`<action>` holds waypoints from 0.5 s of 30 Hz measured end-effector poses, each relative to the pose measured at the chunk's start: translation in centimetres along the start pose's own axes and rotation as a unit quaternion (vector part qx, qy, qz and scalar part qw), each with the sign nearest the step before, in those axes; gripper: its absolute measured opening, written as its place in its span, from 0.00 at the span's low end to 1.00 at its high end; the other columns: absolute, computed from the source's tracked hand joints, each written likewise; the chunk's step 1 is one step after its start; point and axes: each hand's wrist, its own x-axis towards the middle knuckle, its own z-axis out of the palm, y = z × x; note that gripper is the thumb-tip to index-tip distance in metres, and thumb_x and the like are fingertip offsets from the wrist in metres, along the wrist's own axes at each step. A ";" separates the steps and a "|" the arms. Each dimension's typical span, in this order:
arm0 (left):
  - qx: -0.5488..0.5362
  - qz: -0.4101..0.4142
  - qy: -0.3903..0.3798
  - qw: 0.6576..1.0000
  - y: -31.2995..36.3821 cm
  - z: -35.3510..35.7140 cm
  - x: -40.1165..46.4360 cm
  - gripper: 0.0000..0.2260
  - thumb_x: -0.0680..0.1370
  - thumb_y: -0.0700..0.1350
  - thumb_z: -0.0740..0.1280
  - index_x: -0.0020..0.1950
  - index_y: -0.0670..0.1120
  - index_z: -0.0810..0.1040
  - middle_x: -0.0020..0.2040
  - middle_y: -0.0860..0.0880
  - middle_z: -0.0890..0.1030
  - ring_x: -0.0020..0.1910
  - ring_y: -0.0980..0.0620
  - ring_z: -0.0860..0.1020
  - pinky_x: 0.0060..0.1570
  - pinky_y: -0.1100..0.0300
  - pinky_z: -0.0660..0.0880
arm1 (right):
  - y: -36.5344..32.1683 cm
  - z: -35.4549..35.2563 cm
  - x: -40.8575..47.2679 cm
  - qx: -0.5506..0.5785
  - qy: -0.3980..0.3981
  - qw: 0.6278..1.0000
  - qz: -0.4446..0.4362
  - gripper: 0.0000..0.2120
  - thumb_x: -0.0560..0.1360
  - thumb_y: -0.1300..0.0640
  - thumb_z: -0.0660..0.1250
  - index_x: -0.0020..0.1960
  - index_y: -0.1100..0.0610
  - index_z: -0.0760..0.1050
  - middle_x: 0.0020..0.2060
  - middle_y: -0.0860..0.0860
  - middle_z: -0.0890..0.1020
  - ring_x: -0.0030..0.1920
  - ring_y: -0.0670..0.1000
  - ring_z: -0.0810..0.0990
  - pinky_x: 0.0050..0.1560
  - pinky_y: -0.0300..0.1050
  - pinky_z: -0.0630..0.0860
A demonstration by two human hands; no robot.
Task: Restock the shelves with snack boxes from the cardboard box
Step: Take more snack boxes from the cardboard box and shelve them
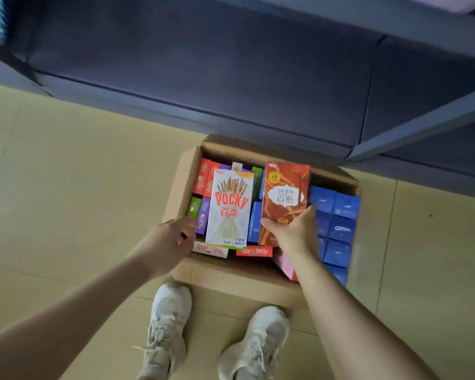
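Two hands: both reach into the cardboard box [225, 272] at the centre of the frame, each at a snack box.
Left hand [173, 237]: at the lower left edge of the white Pocky box [229, 208]; fingers curled round that edge, thumb on top near the box's left side.
White Pocky box: raised above the packed boxes, face up, long side running toward the top of the frame, left of centre.
Right hand [294, 229]: grips the lower end of the brown Pejoy box [284, 200], thumb on the left edge, fingers wrapped over the right edge and front.
Brown Pejoy box: just right of the white Pocky box, face up, lifted over the contents, tilted slightly.
Cardboard box: flaps open, standing on the tan floor [66, 174] just below the dark shelf [231, 78] that fills the upper part of the frame.
Contents, left: red, green and purple Pocky boxes [203, 215] packed on end.
Contents, right: blue Oreo boxes [340, 229] in rows along the right side.
Lower frame: two pale sneakers [170, 325], toes toward the box; the left one touches its near wall.
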 end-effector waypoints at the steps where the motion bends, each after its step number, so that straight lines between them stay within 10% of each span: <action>1: -0.009 -0.004 -0.002 1.000 0.0 0.2 0.2 0.12 0.77 0.41 0.60 0.59 0.48 0.75 0.37 0.64 0.73 0.36 0.68 0.71 0.34 0.80 0.66 | 0.0 0.0 0.2 0.023 0.004 1.000 0.010 0.44 0.61 0.47 0.78 0.67 0.60 0.59 0.63 0.57 0.72 0.63 0.58 0.72 0.59 0.58 0.73; 7: -0.094 -0.026 -0.029 0.995 2.1 -0.1 0.1 0.11 0.78 0.42 0.59 0.59 0.49 0.74 0.45 0.56 0.77 0.39 0.62 0.74 0.36 0.70 0.68 | 0.3 -2.6 -1.9 0.050 0.061 0.994 -0.082 0.15 0.73 0.55 0.69 0.53 0.57 0.65 0.52 0.52 0.77 0.50 0.53 0.78 0.31 0.35 0.64; 15: -0.392 -0.047 -0.055 0.917 4.6 -1.6 -1.8 0.11 0.75 0.50 0.66 0.57 0.52 0.74 0.52 0.52 0.82 0.49 0.55 0.81 0.46 0.63 0.76 | -1.5 -2.8 -7.7 0.250 -0.281 0.925 -0.058 0.06 0.76 0.50 0.64 0.51 0.41 0.72 0.44 0.39 0.83 0.45 0.41 0.82 0.48 0.41 0.76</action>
